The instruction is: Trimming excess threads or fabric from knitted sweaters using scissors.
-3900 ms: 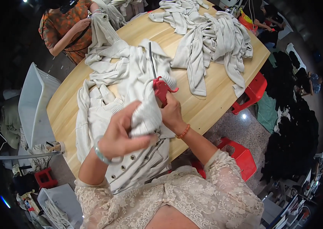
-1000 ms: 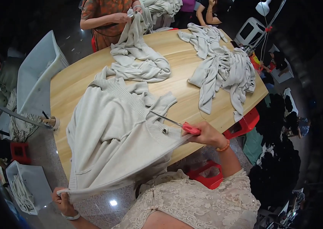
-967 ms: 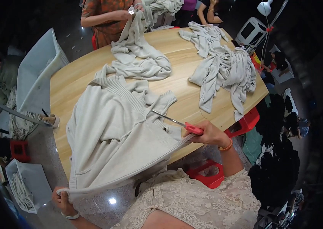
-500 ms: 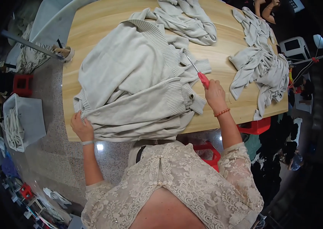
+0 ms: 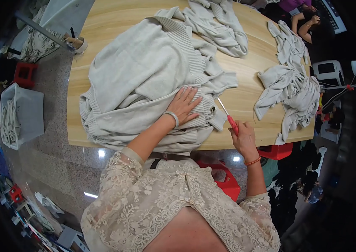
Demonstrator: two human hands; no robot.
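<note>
On the table, a pale grey knitted sweater (image 5: 140, 71) lies spread out, with ribbed bands along its edges. My left hand (image 5: 183, 105) rests flat on it near a ribbed band, fingers apart. A dark button (image 5: 212, 109) shows just right of that hand. My right hand (image 5: 244, 137) is closed around the red handle of a slim tool (image 5: 233, 124) with a thin metal shaft. The tool's tip points up and left, toward the sweater's ribbed cuff (image 5: 218, 120), slightly apart from it. Its exact kind I cannot make out.
More grey knitwear lies at the table's far side (image 5: 220, 27) and right side (image 5: 287, 88). A white bin (image 5: 31, 113) holding pale cloth stands on the floor at left. Red stools (image 5: 224, 180) sit under the near edge. Another person's arm (image 5: 306, 29) shows at the far right.
My left hand has left the sweater's lower left corner and now lies flat near its ribbed band at right. My right hand has come nearer to me with the red-handled tool.
</note>
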